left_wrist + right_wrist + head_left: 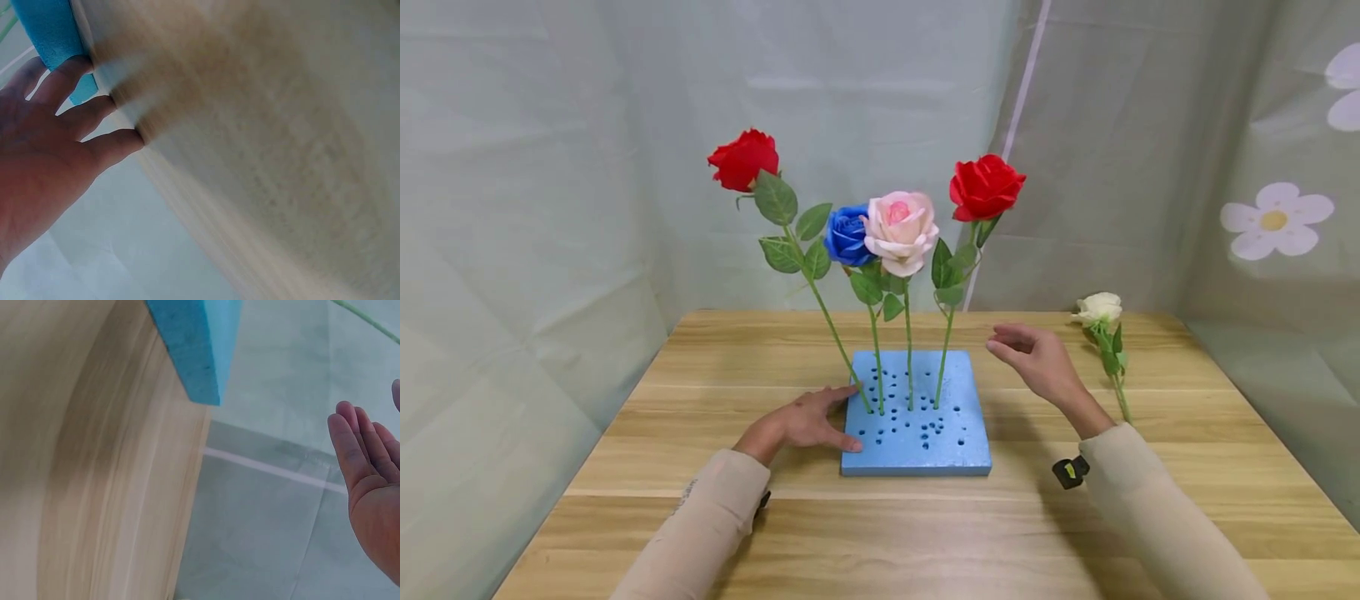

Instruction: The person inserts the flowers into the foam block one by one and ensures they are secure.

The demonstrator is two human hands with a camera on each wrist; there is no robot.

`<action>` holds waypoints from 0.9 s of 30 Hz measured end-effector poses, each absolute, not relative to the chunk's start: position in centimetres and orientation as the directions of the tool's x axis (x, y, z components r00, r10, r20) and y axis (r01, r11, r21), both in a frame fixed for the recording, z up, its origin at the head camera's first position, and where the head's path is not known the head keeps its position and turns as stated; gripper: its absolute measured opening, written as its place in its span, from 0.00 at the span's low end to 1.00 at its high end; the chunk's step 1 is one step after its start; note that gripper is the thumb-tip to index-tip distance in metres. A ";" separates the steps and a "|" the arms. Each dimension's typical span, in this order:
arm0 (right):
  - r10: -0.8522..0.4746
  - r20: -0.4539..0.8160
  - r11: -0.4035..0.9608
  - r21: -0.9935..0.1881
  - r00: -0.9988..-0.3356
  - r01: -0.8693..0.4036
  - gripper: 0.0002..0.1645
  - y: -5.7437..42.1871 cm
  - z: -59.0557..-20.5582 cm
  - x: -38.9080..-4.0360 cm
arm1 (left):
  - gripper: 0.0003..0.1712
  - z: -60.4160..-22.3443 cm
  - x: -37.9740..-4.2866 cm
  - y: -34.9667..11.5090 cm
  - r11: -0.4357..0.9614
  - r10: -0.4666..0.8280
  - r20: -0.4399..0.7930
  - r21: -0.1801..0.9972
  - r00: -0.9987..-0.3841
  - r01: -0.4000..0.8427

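A light-blue block (917,460) with many holes lies on the table. Upright in its holes stand a blue rose (847,237), a pale pink rose (900,237) and a red rose (987,188); another red rose (743,160) leans left. My left hand (808,419) rests at the block's left edge, fingers spread and thumb near the front corner. The left wrist view shows its straight fingertips along the block's side. To the right of the block my right hand (1037,362) hovers, holding nothing, with loosely extended fingers in the right wrist view.
On the right of the wooden table (625,450) lies a white rose (1099,308), beyond my right forearm. Grey-green cloth walls (887,75) stand behind and at both sides. The right cloth has printed white flowers (1276,220).
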State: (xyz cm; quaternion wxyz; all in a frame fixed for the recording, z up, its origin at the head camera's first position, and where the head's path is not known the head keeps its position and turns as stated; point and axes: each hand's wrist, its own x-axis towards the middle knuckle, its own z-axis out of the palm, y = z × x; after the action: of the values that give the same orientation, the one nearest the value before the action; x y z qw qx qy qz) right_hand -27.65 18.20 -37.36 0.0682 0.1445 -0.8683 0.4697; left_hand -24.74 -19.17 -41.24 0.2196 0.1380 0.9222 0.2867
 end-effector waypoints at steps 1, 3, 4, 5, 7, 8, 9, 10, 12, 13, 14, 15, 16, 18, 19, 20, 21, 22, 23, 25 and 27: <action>-0.185 0.254 0.521 -0.794 -0.949 -0.314 0.28 18.4 -37.4 -27.6 | 0.60 -41.2 -24.7 -19.2 0.796 0.380 -0.324 0.592 -0.866 0.128; -0.178 0.248 0.527 -0.793 -0.952 -0.305 0.28 18.8 -37.5 -27.4 | 0.60 -41.3 -24.7 -19.1 0.793 0.380 -0.321 0.595 -0.868 0.127; -0.173 0.245 0.531 -0.793 -0.954 -0.299 0.29 19.0 -37.5 -27.4 | 0.60 -41.3 -24.7 -19.1 0.792 0.380 -0.322 0.597 -0.867 0.125; -0.169 0.242 0.535 -0.792 -0.955 -0.295 0.29 19.3 -37.6 -27.3 | 0.60 -41.3 -24.7 -19.1 0.793 0.380 -0.321 0.596 -0.867 0.127; -0.163 0.237 0.542 -0.789 -0.958 -0.288 0.29 19.6 -37.7 -27.1 | 0.60 -41.3 -24.6 -19.1 0.792 0.377 -0.325 0.598 -0.868 0.120; -0.160 0.234 0.546 -0.788 -0.959 -0.283 0.29 19.8 -37.8 -27.1 | 0.60 -41.3 -24.6 -19.1 0.792 0.375 -0.327 0.599 -0.867 0.117; -0.157 0.233 0.550 -0.787 -0.960 -0.281 0.29 20.0 -37.9 -27.0 | 0.60 -41.4 -24.5 -19.1 0.791 0.374 -0.328 0.601 -0.868 0.113; -0.155 0.231 0.553 -0.785 -0.961 -0.278 0.29 20.2 -38.0 -27.0 | 0.60 -41.5 -24.5 -19.1 0.789 0.374 -0.328 0.604 -0.868 0.112; -0.155 0.232 0.558 -0.782 -0.960 -0.279 0.29 20.6 -38.1 -26.9 | 0.60 -41.6 -24.5 -19.1 0.787 0.372 -0.326 0.607 -0.869 0.110; -0.155 0.236 0.559 -0.780 -0.959 -0.282 0.29 20.8 -38.2 -26.9 | 0.60 -41.6 -24.5 -19.1 0.785 0.374 -0.324 0.610 -0.869 0.111; -0.153 0.238 0.556 -0.782 -0.959 -0.283 0.28 21.0 -38.2 -26.9 | 0.60 -41.5 -24.6 -19.0 0.783 0.376 -0.321 0.611 -0.869 0.114; -0.152 0.242 0.553 -0.783 -0.958 -0.286 0.28 21.2 -38.3 -26.9 | 0.60 -41.5 -24.6 -19.0 0.782 0.378 -0.318 0.612 -0.869 0.116; -0.150 0.246 0.550 -0.784 -0.958 -0.288 0.28 21.4 -38.3 -26.9 | 0.60 -41.5 -24.6 -19.0 0.781 0.379 -0.317 0.613 -0.869 0.118; -0.144 0.252 0.546 -0.786 -0.957 -0.289 0.28 21.8 -38.3 -26.8 | 0.60 -41.4 -24.6 -19.0 0.781 0.383 -0.315 0.613 -0.868 0.122; -0.141 0.253 0.546 -0.787 -0.957 -0.288 0.27 22.0 -38.3 -26.8 | 0.60 -41.3 -24.6 -19.0 0.781 0.385 -0.315 0.613 -0.868 0.124; -0.138 0.253 0.545 -0.788 -0.958 -0.287 0.28 22.1 -38.3 -26.7 | 0.60 -41.3 -24.7 -19.0 0.781 0.385 -0.316 0.612 -0.867 0.124; -0.136 0.253 0.544 -0.789 -0.958 -0.286 0.28 22.3 -38.3 -26.6 | 0.60 -41.3 -24.7 -19.0 0.782 0.387 -0.315 0.610 -0.867 0.127; -0.133 0.253 0.544 -0.789 -0.958 -0.284 0.28 22.5 -38.3 -26.5 | 0.60 -41.2 -24.7 -19.1 0.783 0.386 -0.317 0.608 -0.866 0.127; -0.132 0.253 0.546 -0.789 -0.958 -0.283 0.28 22.7 -38.3 -26.4 | 0.60 -41.2 -24.6 -19.1 0.784 0.387 -0.317 0.608 -0.866 0.128; -0.127 0.254 0.547 -0.788 -0.959 -0.282 0.28 23.1 -38.3 -26.3 | 0.60 -41.2 -24.6 -19.1 0.784 0.387 -0.318 0.607 -0.865 0.127; -0.123 0.251 0.542 -0.793 -0.960 -0.277 0.28 23.6 -38.4 -26.2 | 0.60 -41.2 -24.6 -19.2 0.785 0.387 -0.317 0.606 -0.866 0.129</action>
State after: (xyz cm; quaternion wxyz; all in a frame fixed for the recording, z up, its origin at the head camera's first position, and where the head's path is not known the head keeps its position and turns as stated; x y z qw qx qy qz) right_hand -26.16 23.58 -38.42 0.0829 0.1143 -0.8742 0.4646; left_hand -24.59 -19.15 -41.19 0.2178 0.1404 0.9192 0.2966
